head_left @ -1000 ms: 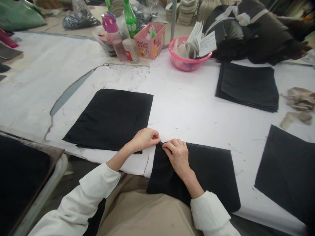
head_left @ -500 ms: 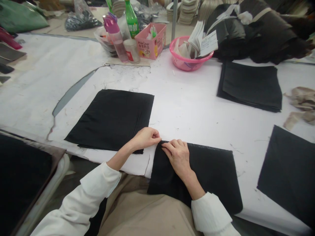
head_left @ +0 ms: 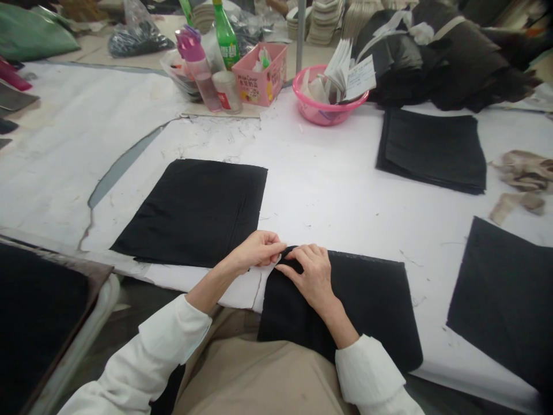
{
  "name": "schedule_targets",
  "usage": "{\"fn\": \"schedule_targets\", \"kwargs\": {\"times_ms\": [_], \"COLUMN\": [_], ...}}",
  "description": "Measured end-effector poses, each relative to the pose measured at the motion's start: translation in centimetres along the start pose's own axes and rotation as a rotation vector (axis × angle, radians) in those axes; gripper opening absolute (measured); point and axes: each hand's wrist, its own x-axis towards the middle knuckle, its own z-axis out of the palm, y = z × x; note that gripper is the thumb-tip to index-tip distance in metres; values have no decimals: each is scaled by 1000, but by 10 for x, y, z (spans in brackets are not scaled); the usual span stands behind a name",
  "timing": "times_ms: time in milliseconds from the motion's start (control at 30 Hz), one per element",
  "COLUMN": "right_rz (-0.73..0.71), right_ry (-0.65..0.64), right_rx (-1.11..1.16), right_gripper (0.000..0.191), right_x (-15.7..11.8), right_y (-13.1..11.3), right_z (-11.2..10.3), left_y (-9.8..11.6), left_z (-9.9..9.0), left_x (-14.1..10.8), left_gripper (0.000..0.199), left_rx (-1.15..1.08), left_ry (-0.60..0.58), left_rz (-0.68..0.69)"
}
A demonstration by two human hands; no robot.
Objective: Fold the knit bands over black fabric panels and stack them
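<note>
A black fabric piece [head_left: 367,300] lies at the table's front edge, partly hanging toward my lap. My left hand [head_left: 261,251] pinches its upper left corner between thumb and forefinger, and the corner looks slightly raised. On the same piece, just right of that corner, rests my right hand [head_left: 309,268], thumb and fingers bent around the top edge with a small gap between them. To the left, behind my left wrist, lies a stack of black fabric [head_left: 203,207]. Whether the right fingers grip any cloth is hard to see.
More black fabric lies at the right [head_left: 505,300] and in a pile at the back right [head_left: 432,150]. A pink basin [head_left: 330,112] with papers, a pink box [head_left: 261,75], a purple-topped bottle [head_left: 199,69] and a green bottle [head_left: 225,37] stand at the back. Beige strips [head_left: 525,173] lie right.
My left hand has moved slightly down and now pinches the corner, which is lifted. My right thumb has shifted left, away from its fingers. The view has moved a little.
</note>
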Motion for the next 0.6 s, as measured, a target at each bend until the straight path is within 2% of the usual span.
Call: {"fn": "schedule_targets", "kwargs": {"times_ms": [133,267,600], "right_rz": [-35,-40,36], "right_ry": [-8,10,-10], "right_rx": [-50,-62,-1], "right_gripper": [29,20,12], "right_x": [-1,-1,-6], "right_y": [-3,-4,0], "right_z": [0,-1,-5], "left_y": [-5,-6,-10], "left_z": [8,14,12], "left_x": [-2,-4,-4], "left_gripper": [34,38,44], "left_rx": [-81,-59,-88], "left_ry": [-2,70,105], "left_rz": [51,127,128]}}
